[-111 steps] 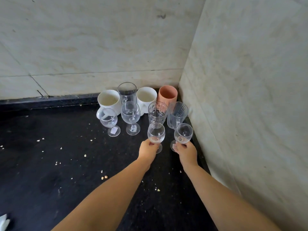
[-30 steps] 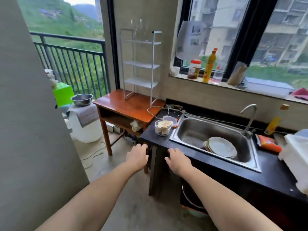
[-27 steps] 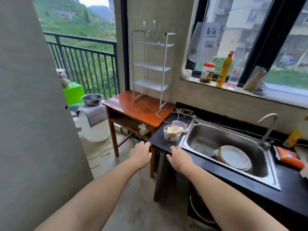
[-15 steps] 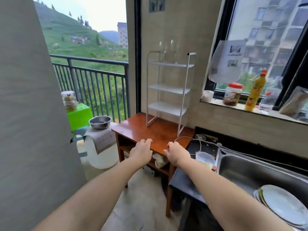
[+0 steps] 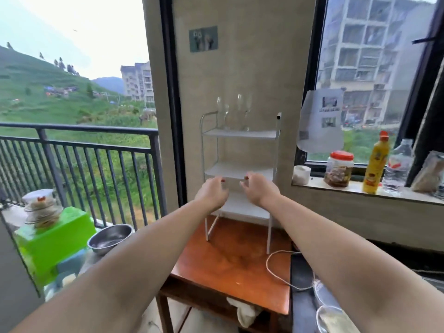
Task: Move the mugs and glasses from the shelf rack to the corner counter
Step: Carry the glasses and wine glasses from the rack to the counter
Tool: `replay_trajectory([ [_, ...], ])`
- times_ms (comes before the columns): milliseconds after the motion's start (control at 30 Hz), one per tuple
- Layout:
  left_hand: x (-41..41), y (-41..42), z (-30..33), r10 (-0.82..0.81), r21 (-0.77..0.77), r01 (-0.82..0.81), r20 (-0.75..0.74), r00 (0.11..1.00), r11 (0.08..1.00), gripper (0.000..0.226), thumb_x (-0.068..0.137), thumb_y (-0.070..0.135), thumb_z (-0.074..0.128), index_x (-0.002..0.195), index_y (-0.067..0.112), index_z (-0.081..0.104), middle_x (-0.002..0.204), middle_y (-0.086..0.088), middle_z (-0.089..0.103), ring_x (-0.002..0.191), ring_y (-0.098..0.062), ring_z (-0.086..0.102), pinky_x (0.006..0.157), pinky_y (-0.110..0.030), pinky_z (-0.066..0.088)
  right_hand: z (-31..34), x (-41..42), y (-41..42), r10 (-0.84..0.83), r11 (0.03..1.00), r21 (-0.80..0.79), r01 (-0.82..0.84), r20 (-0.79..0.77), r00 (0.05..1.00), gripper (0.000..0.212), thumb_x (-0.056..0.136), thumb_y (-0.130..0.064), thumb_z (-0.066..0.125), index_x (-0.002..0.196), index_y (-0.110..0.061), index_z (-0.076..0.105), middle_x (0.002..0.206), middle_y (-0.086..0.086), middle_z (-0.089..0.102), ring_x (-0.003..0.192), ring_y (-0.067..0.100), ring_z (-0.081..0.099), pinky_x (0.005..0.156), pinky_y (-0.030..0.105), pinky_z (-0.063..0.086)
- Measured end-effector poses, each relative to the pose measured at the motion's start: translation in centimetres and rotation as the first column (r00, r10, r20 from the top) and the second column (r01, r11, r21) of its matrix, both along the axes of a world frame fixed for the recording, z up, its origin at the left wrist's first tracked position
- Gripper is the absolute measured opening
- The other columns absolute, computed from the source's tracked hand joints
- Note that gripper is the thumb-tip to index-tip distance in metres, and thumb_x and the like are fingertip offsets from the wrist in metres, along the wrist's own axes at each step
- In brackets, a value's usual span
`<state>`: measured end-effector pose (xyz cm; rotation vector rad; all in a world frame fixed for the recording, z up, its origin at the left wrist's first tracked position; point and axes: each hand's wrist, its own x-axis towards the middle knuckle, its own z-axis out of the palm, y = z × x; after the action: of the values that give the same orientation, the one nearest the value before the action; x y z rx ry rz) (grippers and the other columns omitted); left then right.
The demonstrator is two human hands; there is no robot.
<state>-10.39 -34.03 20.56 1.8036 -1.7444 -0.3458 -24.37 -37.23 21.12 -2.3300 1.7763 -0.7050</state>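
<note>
A white three-tier shelf rack (image 5: 240, 134) stands on a wooden side table (image 5: 230, 267) against the tiled wall. Two tall clear stemmed glasses, the left glass (image 5: 223, 111) and the right glass (image 5: 243, 109), stand side by side on its top tier; the two lower tiers look bare. My left hand (image 5: 211, 193) and my right hand (image 5: 258, 189) are raised in front of the middle tier, fingers loosely curled and apart, holding nothing. Both hands are well below the glasses. The corner counter is out of view.
A window sill (image 5: 360, 186) at right carries a white cup (image 5: 301, 174), a jar (image 5: 338, 168), a yellow bottle (image 5: 374, 164) and a water bottle (image 5: 397, 170). A white cable (image 5: 276, 267) lies on the table. At left are a balcony railing (image 5: 79, 150), a green box (image 5: 52, 239) and a steel bowl (image 5: 109, 239).
I have turned from the corner counter, where both hands let go of wine glasses, and come close to the rack. Both empty hands have risen from table height to the middle tier.
</note>
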Motion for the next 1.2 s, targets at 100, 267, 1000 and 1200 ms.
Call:
replay_trajectory([
  [100, -0.3, -5.3, 2.6, -0.073, -0.07, 0.071, -0.025, 0.997, 0.995, 0.045, 0.091, 0.016, 0.047, 0.136, 0.009, 0.047, 0.133, -0.015, 0.056, 0.115, -0.03, 0.057, 0.095, -0.035, 0.047, 3.7, 0.7, -5.2, -0.03, 0.995, -0.098, 0.033, 0.04, 0.999, 0.038, 0.097, -0.031, 0.043, 0.122, -0.005, 0.053, 0.124, 0.017, 0.057, 0.109, 0.035, 0.057, 0.086, 0.039, 0.047],
  [267, 0.3, -14.0, 7.5, -0.081, -0.199, 0.071, -0.044, 0.996, 0.977, 0.038, 0.091, 0.016, 0.045, 0.125, 0.007, 0.057, 0.127, -0.015, 0.06, 0.112, -0.031, 0.058, 0.088, -0.03, 0.045, 9.2, 1.3, -13.2, -0.053, 0.961, -0.266, 0.079, 0.103, 0.993, 0.039, 0.097, -0.031, 0.045, 0.125, -0.005, 0.052, 0.129, 0.017, 0.051, 0.111, 0.036, 0.057, 0.089, 0.038, 0.046],
  [1000, 3.3, -39.0, 11.7, 0.019, -0.036, -0.051, -0.601, 0.799, 0.998, 0.01, 0.087, 0.002, 0.048, 0.096, 0.005, 0.052, 0.083, -0.012, 0.053, 0.052, -0.021, 0.052, 0.032, -0.013, 0.038, 11.8, 4.9, -34.7, -0.223, 0.951, 0.308, -0.029, 0.748, 0.625, 0.015, 0.097, -0.015, 0.038, 0.083, -0.015, 0.045, 0.073, 0.002, 0.048, 0.025, 0.008, 0.054, 0.03, 0.013, 0.04],
  [1200, 3.4, -38.1, 11.7, -0.031, -0.066, -0.006, -0.538, 0.842, 0.998, 0.014, 0.092, 0.005, 0.044, 0.082, 0.003, 0.053, 0.078, -0.01, 0.061, 0.051, -0.017, 0.051, 0.038, -0.016, 0.031, 11.8, 5.1, -34.1, -0.206, 0.967, 0.255, 0.017, 0.741, 0.639, 0.026, 0.099, -0.011, 0.034, 0.075, -0.011, 0.043, 0.071, 0.004, 0.05, 0.025, 0.007, 0.052, 0.028, 0.01, 0.035],
])
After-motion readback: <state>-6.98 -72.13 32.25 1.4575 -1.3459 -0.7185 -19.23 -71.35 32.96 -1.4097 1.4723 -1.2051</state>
